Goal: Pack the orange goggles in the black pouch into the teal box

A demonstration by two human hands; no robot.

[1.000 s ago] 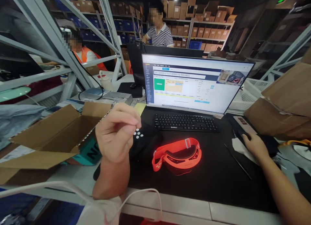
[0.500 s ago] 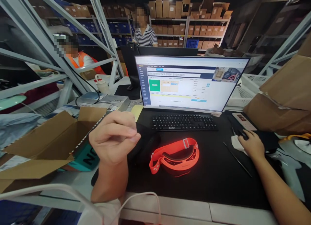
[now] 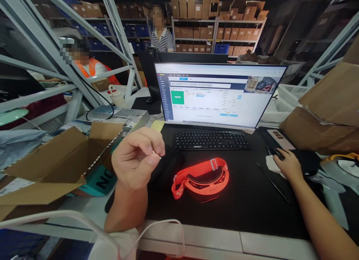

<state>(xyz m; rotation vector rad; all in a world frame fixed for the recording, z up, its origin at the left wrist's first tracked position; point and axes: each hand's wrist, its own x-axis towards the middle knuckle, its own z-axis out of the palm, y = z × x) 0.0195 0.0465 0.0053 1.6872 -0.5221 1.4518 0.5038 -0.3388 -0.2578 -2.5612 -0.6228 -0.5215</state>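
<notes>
My left hand (image 3: 136,161) is raised over the left part of the black desk mat, thumb and fingertips pinched together. A tiny pale speck shows at the fingertips, too small to name. My right hand (image 3: 290,164) rests over a black computer mouse (image 3: 279,154) at the mat's right side, beside a crumpled white tissue (image 3: 270,163). Orange-red goggles (image 3: 209,189) with a matching strap lie between the hands, touched by neither. Behind them sits a black keyboard (image 3: 210,140), below a lit monitor (image 3: 207,106).
An open cardboard box (image 3: 67,159) with a teal side stands at left. A thin dark rod (image 3: 272,181) lies on the mat. Brown cartons (image 3: 331,99) are stacked at right. A white cable (image 3: 168,220) crosses the front edge. Two people are beyond the metal frame.
My left hand has turned slightly, its fingertips now showing a pale speck. The yellow row and orange panel on the screen are gone. The standing person has shifted left.
</notes>
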